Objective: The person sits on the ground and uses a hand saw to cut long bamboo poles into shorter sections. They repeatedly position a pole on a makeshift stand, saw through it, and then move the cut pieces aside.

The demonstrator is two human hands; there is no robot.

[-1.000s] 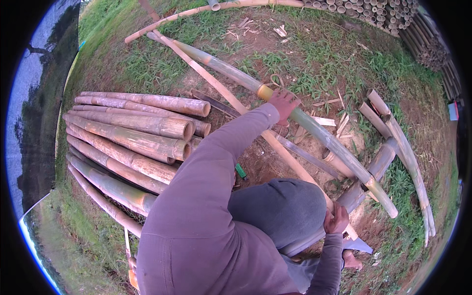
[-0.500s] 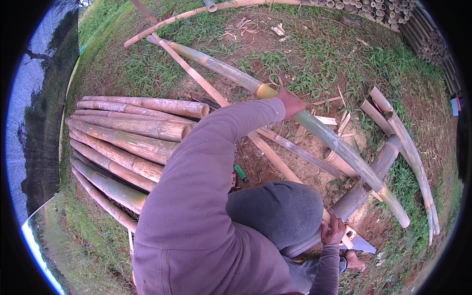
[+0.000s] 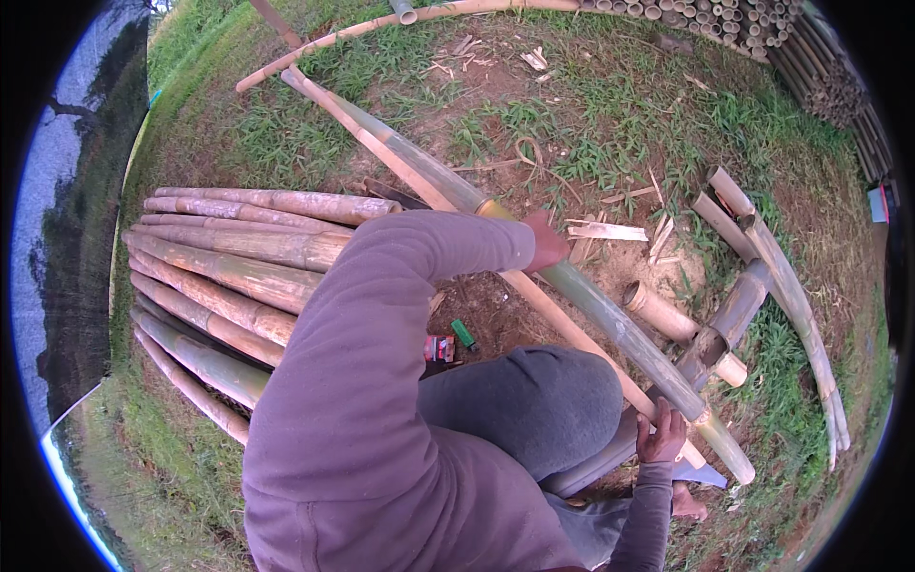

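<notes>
A long green bamboo pole (image 3: pixel 610 310) slants from the far left to the near right. My left hand (image 3: pixel 546 240) is closed around its middle, with the fingers partly hidden. Close along its near side runs a pale bamboo strip (image 3: pixel 562 322), passing beside my bent knee. My right hand (image 3: pixel 661 437) grips this strip near its near end, fingertips close to the green pole. Below that hand a saw blade (image 3: pixel 703 474) shows in part; its handle is hidden. Under the green pole's near part lies a thick bamboo log (image 3: pixel 739 303) with a notch cut in it.
Several bamboo poles (image 3: pixel 229 276) lie stacked on the left. A short bamboo piece (image 3: pixel 662 313) rests by the log, and split bamboo lengths (image 3: pixel 791 296) lie at the right. A green object (image 3: pixel 463 333) and a small red box (image 3: pixel 439 349) sit near my knee. Cut bamboo (image 3: pixel 729 24) is piled far right.
The green pole has moved left and nearer, in my left hand, and now lies alongside the pale strip. My right hand has shifted slightly up and right. The saw handle is now covered.
</notes>
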